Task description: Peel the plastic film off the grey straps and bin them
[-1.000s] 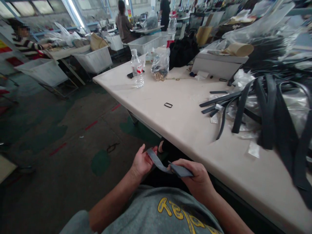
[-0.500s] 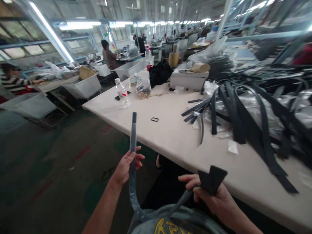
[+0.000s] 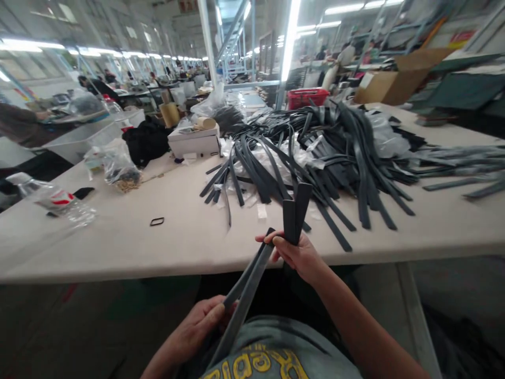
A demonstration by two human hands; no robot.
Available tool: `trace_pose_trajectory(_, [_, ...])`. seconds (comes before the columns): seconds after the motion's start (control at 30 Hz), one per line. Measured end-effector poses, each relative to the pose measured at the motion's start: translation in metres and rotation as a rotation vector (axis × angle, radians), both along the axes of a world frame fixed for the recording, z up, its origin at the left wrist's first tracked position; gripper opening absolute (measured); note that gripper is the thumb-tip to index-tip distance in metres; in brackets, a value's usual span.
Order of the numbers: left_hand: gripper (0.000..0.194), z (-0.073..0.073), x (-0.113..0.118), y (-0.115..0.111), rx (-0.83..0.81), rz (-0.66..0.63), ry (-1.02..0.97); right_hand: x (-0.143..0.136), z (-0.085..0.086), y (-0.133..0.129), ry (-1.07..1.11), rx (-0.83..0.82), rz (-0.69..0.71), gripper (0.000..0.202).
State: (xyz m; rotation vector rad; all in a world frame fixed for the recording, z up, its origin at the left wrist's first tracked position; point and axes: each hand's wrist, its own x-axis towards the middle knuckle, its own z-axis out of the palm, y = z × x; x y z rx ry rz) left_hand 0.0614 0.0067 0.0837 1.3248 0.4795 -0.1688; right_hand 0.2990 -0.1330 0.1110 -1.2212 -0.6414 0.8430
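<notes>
Now two bare hands hold one dark strap (image 3: 252, 279) in front of the table's near edge (image 3: 118, 266). Right hand (image 3: 298, 255) pinches its doubled end, two layers standing upright; left hand (image 3: 199, 326) grips the lower run near the lap. Earlier, the left hand held one end straight up. One black ring (image 3: 157, 221), one bottle (image 3: 59, 202) and one large strap pile (image 3: 327, 152) lie beyond, with bare tabletop between ring and edge.

The scene was viewed from head height, forward and down, hands near, table (image 3: 118, 247) stretching far beyond.
</notes>
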Motion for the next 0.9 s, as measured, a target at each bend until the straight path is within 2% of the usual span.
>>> trace_pose_trajectory(0.13, [0.07,0.02,0.043,-0.003,-0.044,-0.022,-0.194,-0.005,0.012,-0.017,-0.058,-0.02,-0.074,0.028])
trace_pose_trajectory(0.17, [0.07,0.023,0.055,-0.007,-0.036,-0.043,-0.215,-0.006,0.015,-0.021,-0.077,-0.026,-0.094,0.028])
trace_pose_trajectory(0.23, [0.054,0.025,0.078,-0.019,0.012,-0.066,-0.206,-0.006,0.019,-0.028,-0.116,-0.042,-0.148,0.029])
trace_pose_trajectory(0.3, [0.039,0.022,0.097,-0.034,0.043,-0.072,-0.161,-0.001,0.02,-0.04,-0.161,-0.068,-0.223,0.031])
trace_pose_trajectory(0.37, [0.037,0.016,0.109,-0.05,0.046,-0.1,-0.121,0.01,0.019,-0.058,-0.226,-0.099,-0.311,0.033])
trace_pose_trajectory(0.5, [0.039,-0.003,0.12,-0.081,0.127,-0.274,-0.051,0.028,0.015,-0.114,-0.317,-0.217,-0.541,0.034])
trace_pose_trajectory(0.6, [0.036,-0.016,0.125,-0.101,0.231,-0.389,-0.035,0.025,0.013,-0.157,-0.338,-0.334,-0.679,0.037])
trace_pose_trajectory(0.67, [0.031,-0.021,0.132,-0.112,0.294,-0.447,-0.073,0.016,0.014,-0.18,-0.347,-0.395,-0.737,0.04])
trace_pose_trajectory(0.77, [0.027,-0.018,0.144,-0.122,0.354,-0.547,-0.223,0.004,0.022,-0.211,-0.36,-0.453,-0.853,0.04])
trace_pose_trajectory(0.83, [0.031,-0.016,0.151,-0.124,0.378,-0.569,-0.34,0.001,0.031,-0.235,-0.372,-0.467,-0.998,0.039])
trace_pose_trajectory(0.9, [0.043,-0.018,0.154,-0.121,0.421,-0.512,-0.366,0.0,0.041,-0.263,-0.413,-0.467,-1.183,0.037])
